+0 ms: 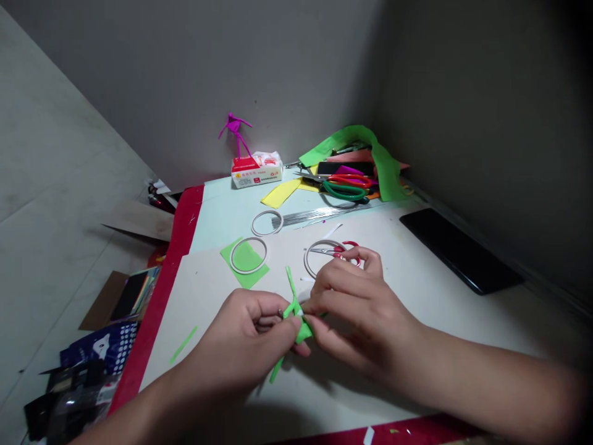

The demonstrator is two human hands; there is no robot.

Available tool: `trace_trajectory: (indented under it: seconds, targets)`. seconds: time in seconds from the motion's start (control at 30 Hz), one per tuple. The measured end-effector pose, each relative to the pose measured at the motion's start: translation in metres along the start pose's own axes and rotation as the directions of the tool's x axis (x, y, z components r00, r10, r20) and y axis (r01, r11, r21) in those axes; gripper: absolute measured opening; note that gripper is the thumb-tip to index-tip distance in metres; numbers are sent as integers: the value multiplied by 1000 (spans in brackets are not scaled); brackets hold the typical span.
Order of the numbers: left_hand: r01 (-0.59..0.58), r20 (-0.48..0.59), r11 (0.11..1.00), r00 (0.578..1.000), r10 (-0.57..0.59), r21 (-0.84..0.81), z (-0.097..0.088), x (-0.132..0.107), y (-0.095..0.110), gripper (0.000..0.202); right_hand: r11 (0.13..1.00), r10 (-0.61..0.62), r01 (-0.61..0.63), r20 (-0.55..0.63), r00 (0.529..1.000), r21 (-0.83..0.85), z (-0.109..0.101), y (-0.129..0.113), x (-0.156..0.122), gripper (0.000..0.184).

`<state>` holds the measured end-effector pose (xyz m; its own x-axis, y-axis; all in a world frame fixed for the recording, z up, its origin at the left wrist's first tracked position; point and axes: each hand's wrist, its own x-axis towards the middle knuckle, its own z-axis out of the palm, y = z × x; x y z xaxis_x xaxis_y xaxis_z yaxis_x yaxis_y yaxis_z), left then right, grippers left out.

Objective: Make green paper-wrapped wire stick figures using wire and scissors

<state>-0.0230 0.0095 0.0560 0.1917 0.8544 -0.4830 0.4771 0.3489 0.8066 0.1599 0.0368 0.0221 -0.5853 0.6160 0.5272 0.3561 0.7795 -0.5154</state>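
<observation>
Between my two hands is a small green paper figure (303,332) with thin wrapped limbs, one pointing up and one sticking out below. My left hand (257,337) is closed on it, thumb pressed over its middle. The fingers of my right hand (359,300) pinch at its right side, where a bit of white shows. Just beyond my right fingers lie red-handled scissors (352,245) and a ring of white tape (306,258). Ahead of my left hand another tape ring (249,255) rests on a green paper square (252,276).
A magenta wire-like figure (234,127) stands on a small tissue box (257,170) by the wall. Behind are thin wires (319,214), green-handled scissors (345,190) and a green strip (386,164). A black phone (458,250) lies right. A green sliver (184,344) is at left.
</observation>
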Motion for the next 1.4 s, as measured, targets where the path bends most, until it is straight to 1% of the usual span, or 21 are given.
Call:
trace_trajectory:
  seconds: [0.13, 0.27, 0.4, 0.5, 0.57, 0.63, 0.7, 0.73, 0.8, 0.87, 0.93, 1.0, 1.03, 1.07, 1.13, 1.17, 1.2, 1.23, 1.3, 1.33, 1.4]
  targets:
    - [-9, -4, 1000, 1000, 9, -12, 0, 0, -2, 31, 999, -25, 25, 5, 1000, -21, 0, -1, 0, 11]
    - [-42, -23, 999, 999, 42, 1, 2, -1, -2, 31, 1000, 6, -6, 23, 1000, 10, -3, -2, 2, 11]
    - [-121, -92, 989, 989, 113, -87, 2, -2, 0, 27, 979, 146, -156, 82, 986, 130, -6, -1, 5, 6]
    - [-192, -197, 973, 966, 166, -126, 2, -4, 1, 24, 938, 241, -265, 130, 962, 224, -6, 4, 10, 7]
    - [-227, -270, 972, 941, 202, -65, 3, -6, -1, 23, 890, 294, -337, 178, 939, 308, -5, 8, 13, 7]
    - [-257, -330, 965, 907, 262, 59, 3, -6, -3, 23, 820, 355, -421, 231, 906, 388, -6, 12, 15, 6]
    - [-278, -360, 943, 873, 328, 185, 4, -7, -5, 23, 773, 389, -465, 256, 885, 432, -6, 16, 16, 6]
    - [-288, -357, 930, 864, 356, 229, 4, -7, -6, 22, 774, 387, -459, 249, 888, 437, -6, 17, 17, 5]
    - [-298, -319, 916, 870, 376, 268, 4, -6, -8, 19, 836, 329, -377, 186, 926, 398, -7, 20, 15, 6]
    - [-305, -261, 912, 889, 376, 276, 4, -5, -10, 18, 938, 212, -225, 80, 974, 262, -7, 22, 13, 10]
    - [-322, -242, 899, 885, 397, 297, 4, -3, -12, 22, 996, 69, -68, -10, 998, 59, -7, 23, 10, 14]
    - [-358, -267, 870, 850, 454, 340, 4, -1, -13, 24, 997, -19, 13, -80, 997, -70, -7, 23, 7, 16]
    - [-384, -285, 851, 823, 492, 359, 4, 0, -14, 23, 997, -20, 11, -119, 993, -70, -7, 22, 7, 17]
    - [-410, -301, 831, 794, 528, 376, 3, 1, -15, 23, 1000, 13, -17, -164, 986, -23, -7, 21, 7, 22]
    - [-454, -326, 793, 739, 590, 407, 2, 1, -17, 21, 974, 172, -132, -218, 961, 184, -6, 19, 9, 43]
    - [-468, -338, 772, 709, 619, 431, 2, 1, -18, 21, 929, 273, -205, -197, 942, 309, -6, 18, 10, 54]
    - [-476, -348, 747, 677, 648, 465, 2, 0, -19, 21, 861, 367, -282, -134, 920, 423, -4, 18, 10, 60]
    - [-480, -353, 717, 643, 679, 506, 2, 0, -21, 21, 781, 440, -361, -40, 897, 509, -3, 18, 11, 60]
    - [-500, -326, 636, 573, 752, 588, 3, 0, -24, 22, 649, 506, -486, 145, 850, 585, 1, 18, 11, 50]
    - [-516, -301, 593, 542, 785, 618, 3, 0, -25, 22, 621, 511, -513, 190, 838, 593, 3, 19, 11, 45]
    - [-559, -248, 512, 481, 841, 652, 5, 2, -27, 23, 631, 506, -501, 176, 845, 592, 6, 19, 10, 39]
